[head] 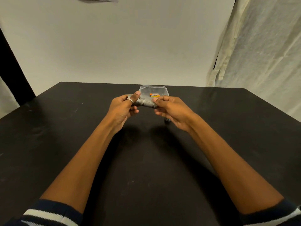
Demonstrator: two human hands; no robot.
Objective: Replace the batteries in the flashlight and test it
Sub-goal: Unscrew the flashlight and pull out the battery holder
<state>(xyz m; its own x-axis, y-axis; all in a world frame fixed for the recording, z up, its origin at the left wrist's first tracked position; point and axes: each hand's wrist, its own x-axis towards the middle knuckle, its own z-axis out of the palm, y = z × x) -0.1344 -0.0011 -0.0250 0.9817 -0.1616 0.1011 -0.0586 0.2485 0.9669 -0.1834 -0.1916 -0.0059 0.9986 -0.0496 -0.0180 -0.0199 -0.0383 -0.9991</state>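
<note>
Striped sleeves (48, 214) nearest, left hand (125, 106) wrapped round the head of the silver flashlight (145, 102), right hand (171, 110) pinching its tail, flashlight held above the black table (65, 128), clear tub (162, 86) with orange batteries (154, 95) just behind, dark cap (167, 119) on the table under the right hand

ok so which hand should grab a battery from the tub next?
Right, probably. The right hand only pinches one end of the flashlight, and the batteries in the clear tub lie just beyond it. The left hand grips the other end and can carry it alone.
</note>
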